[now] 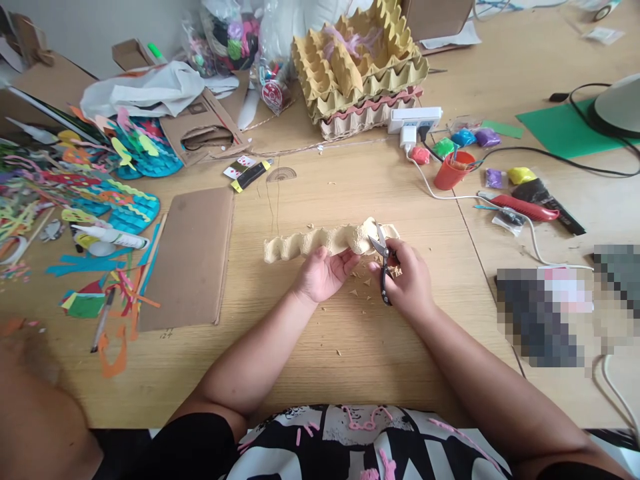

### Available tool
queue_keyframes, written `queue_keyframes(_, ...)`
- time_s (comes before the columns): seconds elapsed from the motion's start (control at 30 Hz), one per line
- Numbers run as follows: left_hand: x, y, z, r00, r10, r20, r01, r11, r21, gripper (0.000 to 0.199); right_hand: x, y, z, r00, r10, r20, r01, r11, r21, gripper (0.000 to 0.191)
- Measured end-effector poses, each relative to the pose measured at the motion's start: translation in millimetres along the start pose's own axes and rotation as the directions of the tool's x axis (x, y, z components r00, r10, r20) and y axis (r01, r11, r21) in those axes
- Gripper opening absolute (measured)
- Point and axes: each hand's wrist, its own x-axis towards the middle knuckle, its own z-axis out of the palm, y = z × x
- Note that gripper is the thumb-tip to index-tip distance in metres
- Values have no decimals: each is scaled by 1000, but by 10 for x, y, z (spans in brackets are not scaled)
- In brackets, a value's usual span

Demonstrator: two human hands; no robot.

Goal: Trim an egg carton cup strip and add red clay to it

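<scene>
A cut strip of egg carton [305, 243], pale yellow and bumpy, lies across the middle of the view just above the table. My left hand [323, 275] grips its lower edge, the thumb in front and the fingers beneath. In my right hand [411, 275] is a pair of scissors [383, 257] with black handles. Their blades are parted and rest against the strip near its right end. Small scraps [367, 283] of carton are scattered on the table under the hands.
A brown cardboard sheet [187, 257] lies to the left, beside colourful paper strips and glue bottles. Stacked egg trays [360, 73] stand at the back. On the right are a red cup [454, 170], a power strip [415, 119] with cables and a red utility knife [525, 207].
</scene>
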Motion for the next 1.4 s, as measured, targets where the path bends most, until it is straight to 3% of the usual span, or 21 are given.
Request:
queue_keyframes(0.53,-15,-57,-49,1000,11,-19,-10,999,43,72,-26,13,-9,997,35,-65,-42,991,-124,45)
queue_keyframes(0.63,-6,-44,-58,1000,21,-11,-20,998,56,69,-39,31,15,989,147,-25,-148,989,-13,47)
queue_keyframes(0.73,3,-27,-58,998,49,36,-50,998,46,64,-32,53,49,966,257,36,-259,941,217,46)
queue_keyframes(0.87,10,-12,-52,997,70,44,-72,997,41,57,-3,68,62,964,256,71,-264,896,357,44)
queue_keyframes(1.07,11,-38,-61,999,39,17,-40,997,71,59,-10,36,20,988,129,91,-141,979,146,43)
queue_keyframes(1.4,3,-49,-59,998,31,56,-37,995,97,63,7,-15,-35,997,72,30,-70,997,-45,34)
